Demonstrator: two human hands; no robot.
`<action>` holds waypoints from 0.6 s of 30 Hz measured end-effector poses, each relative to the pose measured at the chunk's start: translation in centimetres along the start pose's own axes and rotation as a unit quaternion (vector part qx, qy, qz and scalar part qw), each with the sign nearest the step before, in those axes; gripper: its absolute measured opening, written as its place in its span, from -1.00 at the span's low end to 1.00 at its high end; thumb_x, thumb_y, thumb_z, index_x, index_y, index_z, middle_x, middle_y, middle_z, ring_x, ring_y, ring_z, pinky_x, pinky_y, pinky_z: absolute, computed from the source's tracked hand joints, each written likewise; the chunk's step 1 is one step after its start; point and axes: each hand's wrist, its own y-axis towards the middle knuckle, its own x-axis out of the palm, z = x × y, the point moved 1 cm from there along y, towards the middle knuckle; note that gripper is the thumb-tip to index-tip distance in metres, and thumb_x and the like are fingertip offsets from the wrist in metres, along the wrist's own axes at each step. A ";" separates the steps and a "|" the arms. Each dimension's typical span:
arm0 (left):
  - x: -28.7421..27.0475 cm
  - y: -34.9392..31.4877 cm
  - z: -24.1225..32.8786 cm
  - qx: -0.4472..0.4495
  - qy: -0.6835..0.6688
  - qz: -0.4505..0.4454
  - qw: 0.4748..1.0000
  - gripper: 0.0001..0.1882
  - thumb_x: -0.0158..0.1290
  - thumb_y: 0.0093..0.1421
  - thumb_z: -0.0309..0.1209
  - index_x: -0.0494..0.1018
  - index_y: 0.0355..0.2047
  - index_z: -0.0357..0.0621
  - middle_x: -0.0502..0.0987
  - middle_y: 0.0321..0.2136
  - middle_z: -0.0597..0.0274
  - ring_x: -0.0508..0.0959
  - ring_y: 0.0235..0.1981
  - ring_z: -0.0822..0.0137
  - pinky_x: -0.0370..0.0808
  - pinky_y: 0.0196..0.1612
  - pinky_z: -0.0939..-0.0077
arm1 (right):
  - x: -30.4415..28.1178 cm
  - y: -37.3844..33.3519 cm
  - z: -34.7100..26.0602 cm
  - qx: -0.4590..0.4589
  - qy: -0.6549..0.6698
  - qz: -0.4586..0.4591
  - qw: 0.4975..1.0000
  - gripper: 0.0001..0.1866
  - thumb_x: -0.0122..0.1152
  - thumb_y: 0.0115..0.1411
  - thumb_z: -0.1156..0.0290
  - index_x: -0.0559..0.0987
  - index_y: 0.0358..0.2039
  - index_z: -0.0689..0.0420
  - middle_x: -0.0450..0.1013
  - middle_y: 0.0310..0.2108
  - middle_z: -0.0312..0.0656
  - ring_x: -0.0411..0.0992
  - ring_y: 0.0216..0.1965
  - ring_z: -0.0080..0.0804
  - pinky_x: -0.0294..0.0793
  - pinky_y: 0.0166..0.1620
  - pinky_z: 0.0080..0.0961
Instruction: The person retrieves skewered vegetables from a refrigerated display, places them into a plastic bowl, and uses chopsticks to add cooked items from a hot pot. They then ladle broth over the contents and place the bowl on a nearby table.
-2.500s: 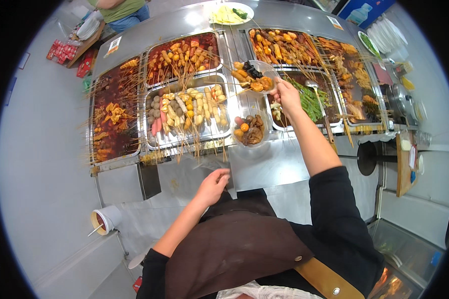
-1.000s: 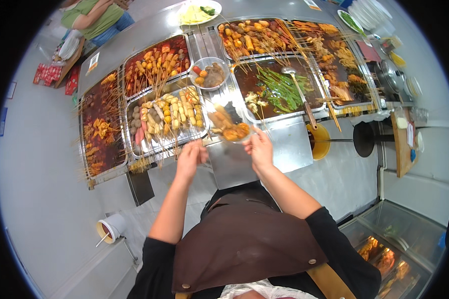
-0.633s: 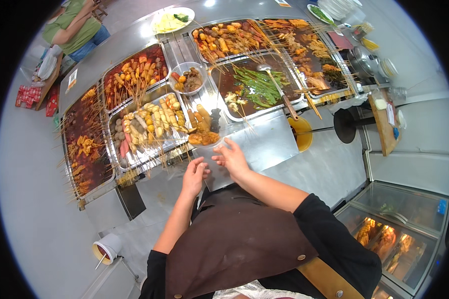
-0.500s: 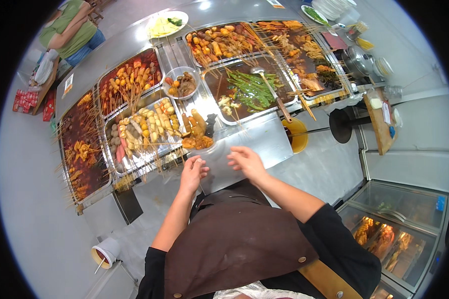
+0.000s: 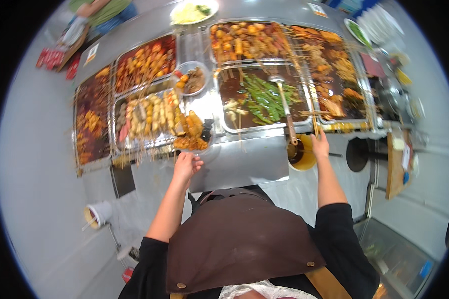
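Note:
My right hand (image 5: 321, 145) is closed on the lower ends of a pair of long wooden chopsticks (image 5: 315, 127). They rest at the front edge of the right-hand tray of skewers (image 5: 329, 74). On the left, my left hand (image 5: 185, 167) hovers with loosely bent fingers just below a clear bowl of skewered food (image 5: 192, 143) and appears to hold nothing. A ladle (image 5: 287, 107) with a wooden handle lies across the tray of green vegetables (image 5: 264, 97), its handle end just left of my right hand.
Under the counter's right side stands a yellow bucket (image 5: 307, 158). A smaller bowl of food (image 5: 190, 78) sits between the trays. More skewer trays extend left, including a red-sauced one (image 5: 147, 65). A plate of pale food (image 5: 193, 12) stands at the back; a person (image 5: 102, 15) is beyond the counter.
My right hand has moved right from the counter's middle and taken hold of the chopsticks. My left hand has stayed near the bowl. The whole view has shifted somewhat.

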 end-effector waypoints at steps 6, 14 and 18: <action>-1.3 -0.5 0.6 -0.013 0.088 -0.018 0.996 -0.72 0.02 0.35 -0.19 0.35 -0.14 -0.15 0.51 -0.26 0.19 0.57 -0.36 0.38 0.48 -0.41 0.49 | -7.7 -2.8 4.4 -0.081 0.135 -0.026 0.987 -0.56 0.15 0.34 0.33 0.47 0.17 0.27 0.52 0.05 -0.02 0.48 0.04 -0.32 0.43 0.09 -0.42; -6.6 -0.8 7.0 0.220 0.107 0.190 0.951 -0.18 0.24 0.19 -0.08 0.18 0.28 -0.31 0.47 -0.10 0.16 0.45 -0.49 0.50 0.40 -0.43 0.61 | -13.0 2.5 -6.3 -0.136 0.278 -0.008 0.951 -0.71 0.25 0.31 0.29 0.61 -0.08 0.23 0.55 -0.27 -0.29 0.43 -0.33 -0.64 0.40 -0.26 -0.71; -5.6 1.0 11.4 0.197 0.016 0.090 0.976 -0.18 0.21 0.22 -0.11 0.13 0.35 -0.22 0.49 -0.14 0.31 0.32 -0.56 0.59 0.33 -0.45 0.70 | -9.3 5.4 -11.7 -0.151 0.095 0.003 0.984 -0.63 0.18 0.32 0.09 0.64 -0.17 0.17 0.58 -0.27 -0.20 0.49 -0.24 -0.50 0.43 -0.11 -0.51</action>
